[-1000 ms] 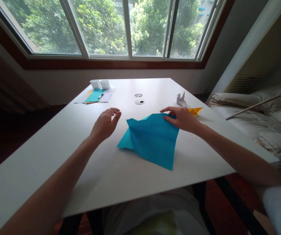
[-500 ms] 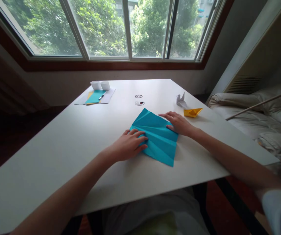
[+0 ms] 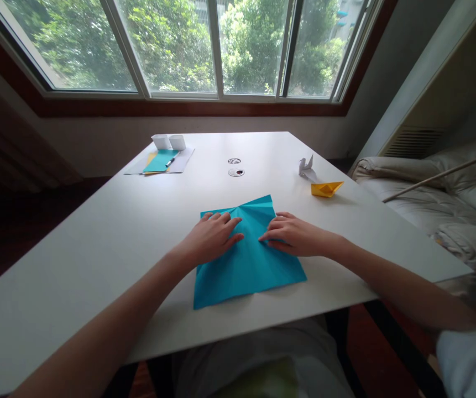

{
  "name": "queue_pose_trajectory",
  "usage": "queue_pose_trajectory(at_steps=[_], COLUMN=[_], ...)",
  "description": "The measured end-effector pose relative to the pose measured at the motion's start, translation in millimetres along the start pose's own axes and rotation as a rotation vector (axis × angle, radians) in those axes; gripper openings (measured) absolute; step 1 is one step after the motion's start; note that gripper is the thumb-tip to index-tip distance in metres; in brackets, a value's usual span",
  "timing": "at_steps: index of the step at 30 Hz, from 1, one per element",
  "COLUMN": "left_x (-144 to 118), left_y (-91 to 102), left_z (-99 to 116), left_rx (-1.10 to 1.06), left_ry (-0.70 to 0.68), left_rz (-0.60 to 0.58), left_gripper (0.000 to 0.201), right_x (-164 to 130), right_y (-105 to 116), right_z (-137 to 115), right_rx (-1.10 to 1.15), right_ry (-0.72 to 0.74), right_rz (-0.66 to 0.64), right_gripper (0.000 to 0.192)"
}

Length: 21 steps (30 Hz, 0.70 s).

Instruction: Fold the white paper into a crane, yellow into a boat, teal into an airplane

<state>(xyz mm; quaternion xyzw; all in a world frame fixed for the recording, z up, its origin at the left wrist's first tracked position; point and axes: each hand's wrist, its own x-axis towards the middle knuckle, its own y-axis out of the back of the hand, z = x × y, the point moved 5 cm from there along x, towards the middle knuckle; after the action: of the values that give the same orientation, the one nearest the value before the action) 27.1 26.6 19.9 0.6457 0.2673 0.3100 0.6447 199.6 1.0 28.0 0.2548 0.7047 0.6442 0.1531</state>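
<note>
A creased sheet of blue origami paper (image 3: 244,271) lies unfolded near the front edge of the white table, with fold lines fanning out from its far side. Across its left part rests my left hand (image 3: 216,236), fingers spread and flat on the paper. My right hand (image 3: 288,234) lies on the sheet's right part, its index finger stretched out and touching the paper near the middle. Its other fingers are loosely bent, and neither hand grips anything.
A white paper crane (image 3: 306,168) and a yellow paper boat (image 3: 326,189) stand at the right. At the back left are coloured sheets (image 3: 158,162), a pen (image 3: 172,160) and two white paper boxes (image 3: 177,142). Two round fittings (image 3: 236,172) sit mid-table.
The blue paper has turned and come nearer the table's front edge, lying flatter. My right hand has moved left and down onto it; my left hand has shifted slightly left and away.
</note>
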Motion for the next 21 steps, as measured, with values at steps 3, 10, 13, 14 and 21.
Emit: queue_pose_trajectory(at_steps=[3, 10, 13, 14, 21], left_x=[1, 3, 3, 3, 4], left_y=[-9.8, -24.9, -25.5, -25.3, -24.0], left_z=[2, 0, 0, 0, 0], left_rx=[0.037, -0.058, -0.062, -0.06, -0.071], left_ry=[-0.021, 0.008, 0.031, 0.036, 0.05], left_rz=[0.027, -0.048, -0.051, -0.048, -0.055], left_gripper=[0.052, 0.059, 0.059, 0.059, 0.06], right_x=[1, -8, -13, -14, -9], right_y=[-2, -10, -13, -14, -8], right_z=[0, 50, 63, 65, 59], right_rx=[-0.03, -0.044, -0.006, 0.013, 0.221], right_ry=[-0.079, -0.537, -0.675, -0.692, -0.588], right_rz=[0.021, 0.002, 0.002, 0.004, 0.089], right_gripper=[0.029, 0.067, 0.088, 0.09, 0.076])
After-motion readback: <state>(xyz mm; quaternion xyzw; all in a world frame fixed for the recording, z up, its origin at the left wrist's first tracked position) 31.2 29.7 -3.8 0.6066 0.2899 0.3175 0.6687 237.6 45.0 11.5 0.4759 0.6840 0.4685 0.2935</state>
